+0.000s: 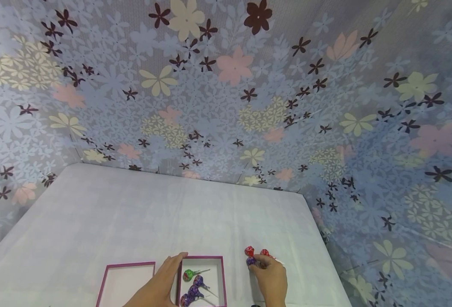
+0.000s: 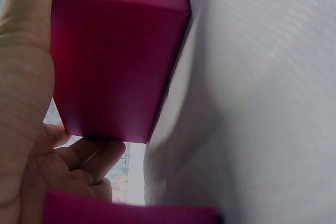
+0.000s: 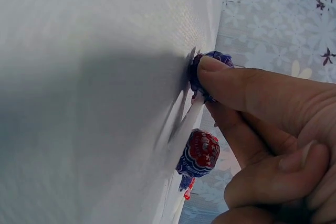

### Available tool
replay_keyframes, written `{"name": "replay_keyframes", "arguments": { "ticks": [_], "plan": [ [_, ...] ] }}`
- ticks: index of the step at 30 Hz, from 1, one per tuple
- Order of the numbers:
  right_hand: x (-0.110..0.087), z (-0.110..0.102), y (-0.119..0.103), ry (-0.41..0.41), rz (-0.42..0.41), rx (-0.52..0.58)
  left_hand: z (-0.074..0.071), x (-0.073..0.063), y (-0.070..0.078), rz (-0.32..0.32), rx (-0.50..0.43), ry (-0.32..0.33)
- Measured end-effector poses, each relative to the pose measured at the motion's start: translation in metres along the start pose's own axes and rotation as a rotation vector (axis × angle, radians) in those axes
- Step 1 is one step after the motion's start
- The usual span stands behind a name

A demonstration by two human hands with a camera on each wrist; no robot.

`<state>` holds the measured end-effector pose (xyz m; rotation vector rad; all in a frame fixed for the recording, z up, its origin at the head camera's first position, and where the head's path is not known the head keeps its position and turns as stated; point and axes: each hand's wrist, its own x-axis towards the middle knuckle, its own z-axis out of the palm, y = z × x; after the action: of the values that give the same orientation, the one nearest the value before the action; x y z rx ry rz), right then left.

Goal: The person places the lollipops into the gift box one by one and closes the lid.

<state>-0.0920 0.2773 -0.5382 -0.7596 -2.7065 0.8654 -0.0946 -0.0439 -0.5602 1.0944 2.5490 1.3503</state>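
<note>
My right hand [image 1: 272, 279] pinches a purple-wrapped lollipop [image 3: 195, 83] between thumb and fingers, close over the white table. Its white stick slants down in the right wrist view. Beside these fingers lie a red-wrapped lollipop [image 1: 249, 250] and another red one [image 1: 264, 252], partly hidden by the hand. A red and blue lollipop [image 3: 202, 153] shows below the held one. My left hand [image 1: 160, 283] holds the left side of a magenta box [image 2: 113, 72], thumb at one end and fingers round the other. Inside the box lie a green lollipop [image 1: 188, 275] and several purple ones [image 1: 199, 280].
Left of the box is a second magenta-rimmed box part [image 1: 130, 265] with a white inside, partly covered by the left forearm. A white cloth covers the table [image 1: 164, 213]. Flowered curtains [image 1: 210, 106] surround it at the back and sides.
</note>
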Motion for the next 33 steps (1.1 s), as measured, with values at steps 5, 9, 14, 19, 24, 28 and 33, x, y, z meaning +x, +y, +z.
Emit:
{"name": "replay_keyframes", "arguments": {
  "ticks": [5, 9, 14, 19, 24, 28, 33],
  "plan": [
    [0.001, 0.001, 0.001, 0.004, -0.010, 0.005, 0.001, 0.000, 0.000, -0.022, -0.018, -0.010],
    [0.000, 0.001, 0.001, 0.014, -0.026, 0.024, 0.000, 0.000, 0.000, -0.059, -0.041, -0.034],
    [-0.003, 0.000, -0.001, 0.007, -0.042, 0.059, 0.000, -0.001, 0.001, -0.084, -0.057, -0.051],
    [-0.006, 0.000, -0.005, -0.027, -0.045, 0.093, -0.001, -0.002, 0.001, -0.086, -0.054, -0.048],
    [-0.009, 0.003, -0.008, -0.023, -0.114, 0.101, -0.001, -0.002, 0.001, -0.052, -0.017, -0.024],
    [-0.011, 0.006, -0.012, -0.004, -0.168, 0.071, -0.001, -0.003, 0.001, -0.040, 0.011, -0.006],
    [-0.012, 0.006, -0.018, -0.014, -0.186, 0.057, -0.001, -0.003, 0.001, -0.043, -0.003, -0.011]
  ]
}}
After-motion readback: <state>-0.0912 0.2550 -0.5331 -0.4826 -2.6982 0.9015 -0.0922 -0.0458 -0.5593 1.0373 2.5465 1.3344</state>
